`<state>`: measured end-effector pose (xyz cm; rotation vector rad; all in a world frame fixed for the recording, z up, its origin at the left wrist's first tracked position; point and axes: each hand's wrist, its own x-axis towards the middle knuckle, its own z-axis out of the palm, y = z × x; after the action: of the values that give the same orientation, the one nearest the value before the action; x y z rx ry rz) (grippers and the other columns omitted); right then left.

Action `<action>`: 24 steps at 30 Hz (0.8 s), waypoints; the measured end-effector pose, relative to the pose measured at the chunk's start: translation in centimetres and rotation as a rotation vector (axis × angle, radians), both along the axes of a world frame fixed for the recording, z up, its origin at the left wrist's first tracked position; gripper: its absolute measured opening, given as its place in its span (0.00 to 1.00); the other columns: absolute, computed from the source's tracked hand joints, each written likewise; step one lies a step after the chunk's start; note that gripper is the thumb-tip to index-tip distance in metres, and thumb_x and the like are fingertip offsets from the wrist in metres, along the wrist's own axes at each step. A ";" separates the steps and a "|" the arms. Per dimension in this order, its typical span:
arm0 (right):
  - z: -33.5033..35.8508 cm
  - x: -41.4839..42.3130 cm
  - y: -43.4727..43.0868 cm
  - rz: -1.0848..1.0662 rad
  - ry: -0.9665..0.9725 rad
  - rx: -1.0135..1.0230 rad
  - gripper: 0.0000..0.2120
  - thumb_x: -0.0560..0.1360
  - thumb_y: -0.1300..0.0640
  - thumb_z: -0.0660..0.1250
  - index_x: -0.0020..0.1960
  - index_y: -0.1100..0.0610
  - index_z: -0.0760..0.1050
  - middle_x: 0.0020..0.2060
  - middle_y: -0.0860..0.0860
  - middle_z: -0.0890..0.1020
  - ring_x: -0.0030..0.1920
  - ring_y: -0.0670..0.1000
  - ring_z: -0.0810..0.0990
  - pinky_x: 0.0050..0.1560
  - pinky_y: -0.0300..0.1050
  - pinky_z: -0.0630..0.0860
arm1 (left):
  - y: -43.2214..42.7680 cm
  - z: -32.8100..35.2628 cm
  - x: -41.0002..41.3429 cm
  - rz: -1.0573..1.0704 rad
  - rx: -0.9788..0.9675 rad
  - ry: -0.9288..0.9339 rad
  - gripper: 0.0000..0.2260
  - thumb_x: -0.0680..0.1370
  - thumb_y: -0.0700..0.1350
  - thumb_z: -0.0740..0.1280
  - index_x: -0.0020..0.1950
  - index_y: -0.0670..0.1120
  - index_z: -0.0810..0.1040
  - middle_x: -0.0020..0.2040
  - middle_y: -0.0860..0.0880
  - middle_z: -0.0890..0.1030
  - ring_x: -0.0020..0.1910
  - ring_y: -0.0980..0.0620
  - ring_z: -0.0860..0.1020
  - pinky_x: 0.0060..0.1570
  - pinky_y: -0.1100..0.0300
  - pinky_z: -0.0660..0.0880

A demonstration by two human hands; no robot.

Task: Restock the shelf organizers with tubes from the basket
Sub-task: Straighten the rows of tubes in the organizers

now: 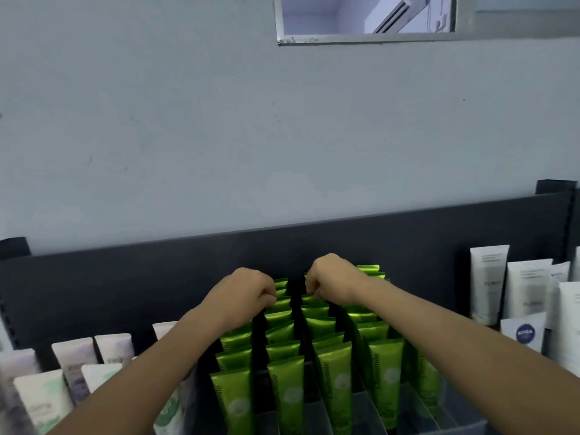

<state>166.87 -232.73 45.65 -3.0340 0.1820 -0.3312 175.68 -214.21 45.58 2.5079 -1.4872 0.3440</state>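
Both hands reach toward the shelf back panel (408, 233). The left hand (248, 293) has its grip closed, pinching the crimped top of one of the green tubes (287, 390) in the 2nd row. The right hand (332, 282) pinches another tube top just beside it. In front of both grips, 4 rows stand upright between clear organizer dividers (370, 409). Pale tubes (75, 356) stand left of the left grip, and white tubes (489, 277) stand right of the right grip.
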 end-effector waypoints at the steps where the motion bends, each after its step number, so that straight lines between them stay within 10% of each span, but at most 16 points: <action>1: 0.0 0.0 0.0 0.005 -0.010 0.007 0.11 0.73 0.65 0.67 0.53 0.56 0.82 0.53 0.53 0.83 0.52 0.55 0.81 0.53 0.47 0.78 | 0.0 0.1 0.1 -0.002 -0.015 -0.006 0.07 0.79 0.48 0.63 0.50 0.50 0.81 0.48 0.55 0.81 0.46 0.57 0.78 0.49 0.56 0.78; 24: 0.2 2.2 -1.7 0.013 -0.014 0.065 0.10 0.73 0.67 0.66 0.51 0.59 0.82 0.50 0.53 0.84 0.50 0.52 0.81 0.47 0.39 0.74 | -0.3 -0.1 1.7 0.054 -0.004 0.015 0.08 0.78 0.48 0.64 0.54 0.50 0.80 0.50 0.53 0.81 0.48 0.55 0.79 0.51 0.54 0.78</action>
<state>169.08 -234.40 45.86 -2.9662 0.1681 -0.3383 177.35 -214.46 45.47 2.5461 -1.4139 0.3350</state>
